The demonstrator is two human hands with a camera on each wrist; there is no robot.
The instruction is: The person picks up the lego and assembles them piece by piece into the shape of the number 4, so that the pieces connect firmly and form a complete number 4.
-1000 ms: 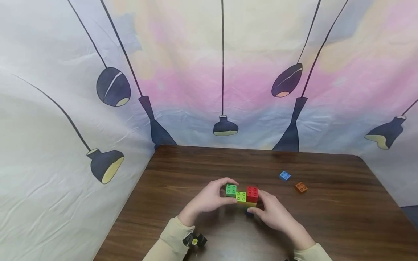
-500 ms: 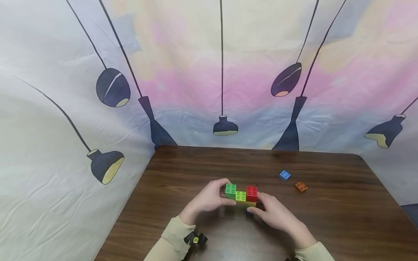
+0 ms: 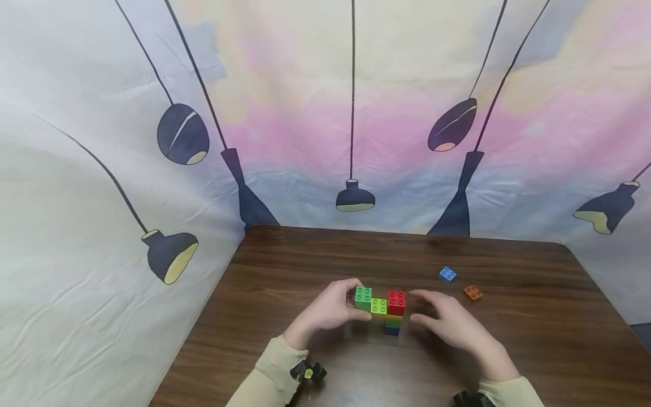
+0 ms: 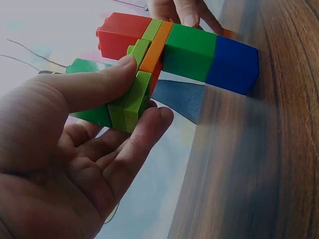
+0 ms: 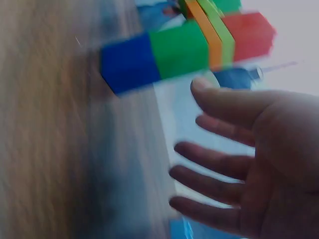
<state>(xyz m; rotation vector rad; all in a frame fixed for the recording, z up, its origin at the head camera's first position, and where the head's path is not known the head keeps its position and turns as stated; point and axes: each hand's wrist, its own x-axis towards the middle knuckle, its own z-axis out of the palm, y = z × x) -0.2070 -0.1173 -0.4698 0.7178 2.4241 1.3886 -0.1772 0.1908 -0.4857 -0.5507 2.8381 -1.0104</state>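
A built stack of toy building bricks stands on the table, a dark blue brick (image 4: 232, 64) at its base. Above that come a green brick (image 4: 189, 52), an orange plate (image 4: 157, 47) and lime pieces (image 3: 378, 306). A red brick (image 3: 396, 303) tops the right end, and another green brick (image 3: 363, 298) the left. My left hand (image 3: 329, 306) pinches the overhanging left end, thumb on the lime pieces in the left wrist view. My right hand (image 3: 454, 323) is just right of the stack, apart from it, fingers spread and holding nothing.
Two loose pieces lie on the brown wooden table (image 3: 305, 254) beyond my right hand: a light blue brick (image 3: 447, 274) and an orange-brown brick (image 3: 473, 292). A cloth backdrop (image 3: 300, 113) printed with lamps hangs behind the table.
My right hand has let go of the stack's right side and drawn back to the right, uncovering the dark blue base brick. The left hand keeps its hold.
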